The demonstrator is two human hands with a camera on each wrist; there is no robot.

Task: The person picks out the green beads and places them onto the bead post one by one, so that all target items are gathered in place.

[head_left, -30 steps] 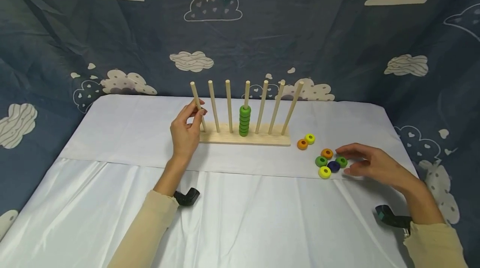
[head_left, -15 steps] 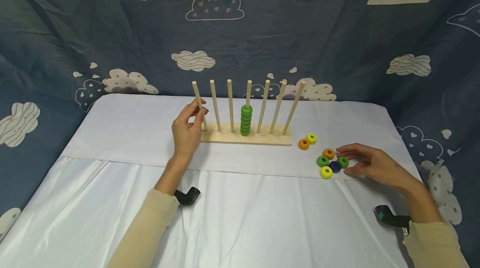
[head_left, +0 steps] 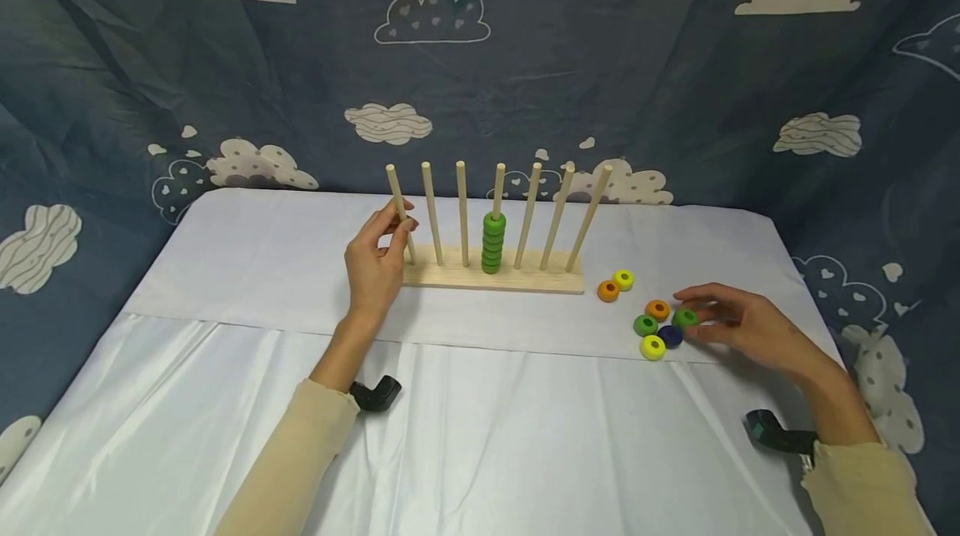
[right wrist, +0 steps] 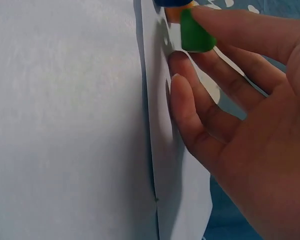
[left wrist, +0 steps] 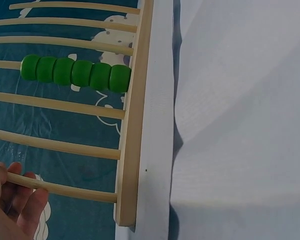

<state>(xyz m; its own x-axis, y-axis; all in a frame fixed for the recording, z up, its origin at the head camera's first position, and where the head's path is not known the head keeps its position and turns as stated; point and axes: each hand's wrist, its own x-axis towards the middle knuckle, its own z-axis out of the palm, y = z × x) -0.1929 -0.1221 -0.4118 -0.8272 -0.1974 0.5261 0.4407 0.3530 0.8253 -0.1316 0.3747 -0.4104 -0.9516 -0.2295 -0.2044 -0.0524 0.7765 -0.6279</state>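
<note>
My left hand (head_left: 374, 262) pinches the leftmost peg (head_left: 393, 183) of a wooden peg rack (head_left: 495, 279) between thumb and fingers. Several green beads (head_left: 492, 246) are stacked on the rack's middle peg; the other pegs bear none. At the right, my right hand (head_left: 742, 329) pinches a green bead (right wrist: 196, 32) with thumb and fingertips, at the edge of a loose group. Beside it lie a dark blue bead (head_left: 671, 337), an orange bead (head_left: 657, 310), another green bead (head_left: 645, 325) and a yellow bead (head_left: 652, 348).
Between the rack and the group lie a second orange bead (head_left: 608, 292) and a second yellow bead (head_left: 623, 279). A white cloth (head_left: 480, 428) with a fold line covers the table. Behind it hangs a dark cloud-patterned curtain (head_left: 615, 61).
My right thumb and fingers have closed on the green bead, which has risen slightly. My left hand keeps its hold on the peg. The head view has shifted a little.
</note>
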